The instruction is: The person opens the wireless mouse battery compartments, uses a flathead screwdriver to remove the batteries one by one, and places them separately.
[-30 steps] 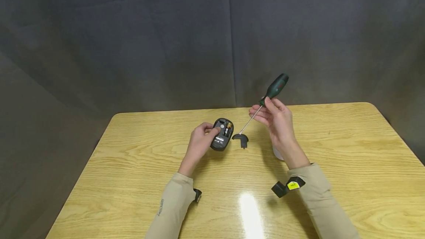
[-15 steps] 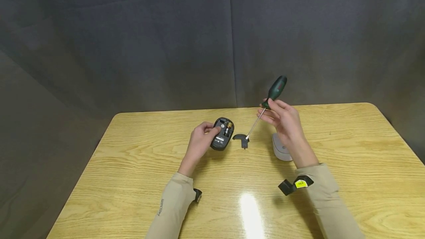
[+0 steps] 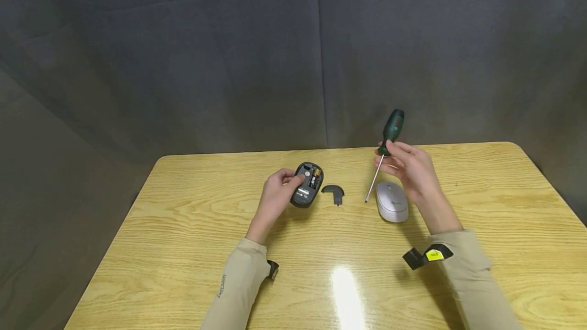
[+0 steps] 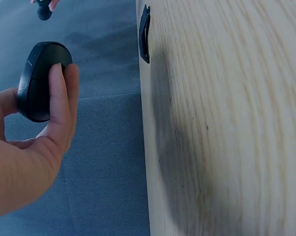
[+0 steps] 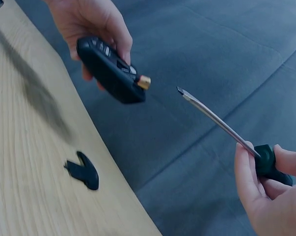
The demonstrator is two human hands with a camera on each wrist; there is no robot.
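My left hand (image 3: 275,192) grips a black computer mouse (image 3: 300,198) with its underside turned up toward the head view. Its battery bay is uncovered, and a battery (image 5: 144,82) with a gold-coloured end sticks up out of it in the right wrist view. My right hand (image 3: 412,169) pinches a green screwdriver (image 3: 393,126) near the lower end of its handle. The shaft slants down and left, the flat tip apart from everything. On the table between the hands lies the black battery cover (image 3: 338,193).
A light grey mouse (image 3: 392,202) rests on the table below my right hand. The wooden table (image 3: 183,269) ends at the back against a dark curtain (image 3: 229,65). Each sleeve carries a wrist camera, the right one (image 3: 426,255) with a yellow label.
My right hand has carried the screwdriver to the right, away from the battery cover, and the tool stands more upright. The light grey mouse has come into full view. The left hand stays put.
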